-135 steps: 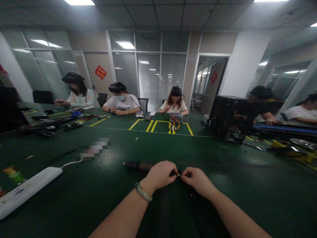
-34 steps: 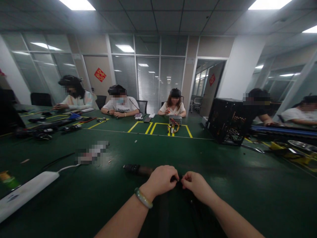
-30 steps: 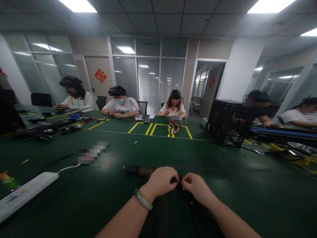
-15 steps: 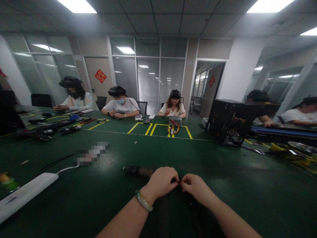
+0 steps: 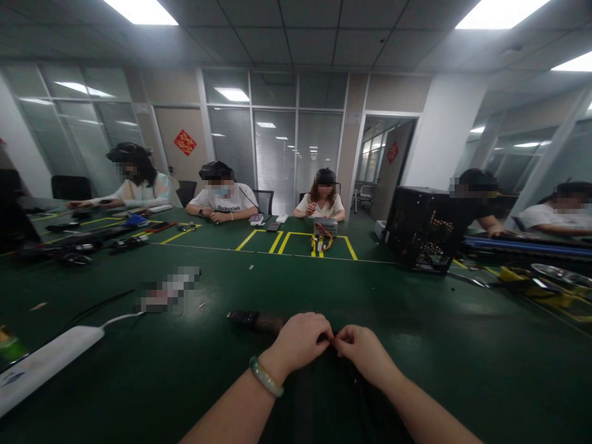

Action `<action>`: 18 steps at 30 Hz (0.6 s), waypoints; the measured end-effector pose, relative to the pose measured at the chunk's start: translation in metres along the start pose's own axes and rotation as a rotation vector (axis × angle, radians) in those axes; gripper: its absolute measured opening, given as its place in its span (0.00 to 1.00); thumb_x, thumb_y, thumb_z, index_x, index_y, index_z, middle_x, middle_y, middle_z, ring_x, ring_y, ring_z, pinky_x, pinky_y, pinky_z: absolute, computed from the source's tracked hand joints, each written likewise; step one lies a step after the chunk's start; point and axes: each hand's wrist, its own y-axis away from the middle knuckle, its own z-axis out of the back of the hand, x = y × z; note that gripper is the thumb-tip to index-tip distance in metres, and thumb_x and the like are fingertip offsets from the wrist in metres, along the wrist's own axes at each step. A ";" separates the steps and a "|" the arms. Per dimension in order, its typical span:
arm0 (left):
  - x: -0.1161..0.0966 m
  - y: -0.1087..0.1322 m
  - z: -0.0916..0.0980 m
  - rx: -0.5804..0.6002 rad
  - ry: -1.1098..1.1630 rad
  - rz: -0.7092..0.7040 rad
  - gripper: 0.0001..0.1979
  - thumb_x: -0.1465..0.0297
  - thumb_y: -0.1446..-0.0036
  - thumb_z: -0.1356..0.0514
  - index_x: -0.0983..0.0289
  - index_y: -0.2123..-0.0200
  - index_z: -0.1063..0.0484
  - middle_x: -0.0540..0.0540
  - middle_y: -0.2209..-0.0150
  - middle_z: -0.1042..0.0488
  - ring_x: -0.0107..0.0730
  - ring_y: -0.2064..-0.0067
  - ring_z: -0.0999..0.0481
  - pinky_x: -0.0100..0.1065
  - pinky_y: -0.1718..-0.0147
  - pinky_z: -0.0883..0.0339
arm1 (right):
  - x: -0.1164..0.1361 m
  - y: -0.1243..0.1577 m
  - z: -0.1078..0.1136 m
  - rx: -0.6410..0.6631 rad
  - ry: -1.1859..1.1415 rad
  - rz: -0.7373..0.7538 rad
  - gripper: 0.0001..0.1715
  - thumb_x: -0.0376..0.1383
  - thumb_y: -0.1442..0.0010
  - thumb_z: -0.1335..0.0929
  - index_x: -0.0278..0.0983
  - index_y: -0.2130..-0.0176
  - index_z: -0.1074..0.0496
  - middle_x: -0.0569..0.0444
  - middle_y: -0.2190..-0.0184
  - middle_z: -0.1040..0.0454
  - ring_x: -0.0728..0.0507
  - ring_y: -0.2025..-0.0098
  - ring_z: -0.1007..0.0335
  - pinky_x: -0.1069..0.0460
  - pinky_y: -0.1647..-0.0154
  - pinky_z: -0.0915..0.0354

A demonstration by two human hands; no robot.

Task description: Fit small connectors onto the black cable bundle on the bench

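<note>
My left hand (image 5: 300, 341), with a pale green bangle (image 5: 266, 377) on its wrist, is closed in a pinch over the middle of the green table. My right hand (image 5: 366, 350) pinches too, its fingertips meeting those of the left. Whatever sits between them is too small and dark to make out. A dark, tube-shaped tool (image 5: 256, 322) with a narrow metal tip lies just behind my left hand, partly covered by it. Something long and dark (image 5: 358, 385) runs below my right hand, and its kind is unclear.
At left lie a white power strip (image 5: 50, 364) and a blurred-out item (image 5: 169, 291) with a cable. A black computer case (image 5: 419, 231) stands at the right, near yellow parts (image 5: 550, 296). A power supply with coloured wires (image 5: 325, 229) sits across. Several people sit around the table.
My hands stay pinched together, almost still. The view has shifted slightly. At the far left, a co-worker's arm now reaches outward along the table.
</note>
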 end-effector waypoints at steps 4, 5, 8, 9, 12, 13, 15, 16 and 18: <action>-0.001 0.000 0.001 0.007 0.015 0.009 0.04 0.70 0.44 0.40 0.58 0.64 0.29 0.47 0.63 0.26 0.32 0.59 0.29 0.34 0.60 0.40 | -0.002 -0.002 0.000 0.000 -0.027 0.011 0.12 0.42 0.41 0.33 0.36 0.67 0.25 0.55 0.72 0.22 0.47 0.71 0.28 0.56 0.74 0.42; -0.001 0.000 0.002 0.007 0.019 0.020 0.05 0.70 0.44 0.39 0.58 0.63 0.29 0.48 0.62 0.27 0.33 0.59 0.29 0.34 0.59 0.40 | -0.003 -0.002 0.001 0.002 -0.032 0.012 0.12 0.42 0.41 0.33 0.36 0.67 0.25 0.55 0.72 0.22 0.47 0.71 0.28 0.56 0.74 0.42; -0.002 0.001 0.005 0.018 0.013 0.068 0.08 0.67 0.46 0.38 0.59 0.61 0.31 0.49 0.61 0.27 0.34 0.58 0.29 0.34 0.60 0.39 | -0.003 -0.002 0.003 0.017 -0.040 0.008 0.12 0.42 0.41 0.33 0.36 0.66 0.25 0.55 0.71 0.21 0.47 0.70 0.28 0.56 0.73 0.41; -0.003 0.001 0.005 0.025 0.008 0.080 0.08 0.67 0.46 0.38 0.59 0.62 0.30 0.49 0.61 0.27 0.34 0.59 0.29 0.34 0.61 0.39 | -0.003 -0.002 0.003 0.022 -0.041 0.009 0.12 0.42 0.41 0.33 0.36 0.66 0.24 0.55 0.71 0.21 0.47 0.70 0.28 0.56 0.73 0.41; -0.004 0.001 0.006 0.040 -0.006 0.081 0.05 0.67 0.44 0.39 0.59 0.64 0.29 0.49 0.62 0.27 0.33 0.60 0.29 0.34 0.60 0.39 | -0.002 -0.002 0.004 0.032 -0.042 0.014 0.12 0.41 0.41 0.33 0.36 0.66 0.24 0.55 0.71 0.21 0.47 0.71 0.28 0.56 0.73 0.42; -0.004 0.001 0.006 0.040 -0.010 0.070 0.04 0.67 0.44 0.40 0.60 0.64 0.29 0.50 0.63 0.27 0.33 0.59 0.29 0.34 0.60 0.39 | -0.002 -0.002 0.003 0.033 -0.044 0.016 0.12 0.41 0.41 0.33 0.36 0.67 0.24 0.55 0.72 0.21 0.47 0.71 0.28 0.56 0.73 0.42; -0.003 0.000 0.004 0.030 -0.014 0.041 0.03 0.68 0.44 0.40 0.59 0.65 0.28 0.49 0.63 0.26 0.34 0.59 0.29 0.34 0.59 0.39 | -0.004 -0.004 0.002 0.029 -0.050 0.020 0.11 0.40 0.41 0.33 0.36 0.67 0.24 0.55 0.73 0.22 0.47 0.71 0.29 0.56 0.74 0.42; -0.003 0.000 0.003 0.023 -0.015 0.027 0.03 0.69 0.44 0.40 0.59 0.65 0.28 0.49 0.63 0.26 0.34 0.59 0.29 0.34 0.59 0.39 | -0.006 -0.005 0.000 0.025 -0.050 0.023 0.11 0.40 0.42 0.33 0.36 0.67 0.24 0.55 0.73 0.22 0.47 0.72 0.29 0.56 0.75 0.43; -0.002 0.000 0.001 0.011 -0.017 0.009 0.03 0.70 0.45 0.39 0.59 0.65 0.28 0.49 0.63 0.26 0.34 0.58 0.29 0.34 0.58 0.39 | -0.010 -0.008 -0.002 0.010 -0.038 0.027 0.11 0.40 0.42 0.33 0.36 0.68 0.24 0.55 0.74 0.22 0.47 0.73 0.30 0.56 0.76 0.44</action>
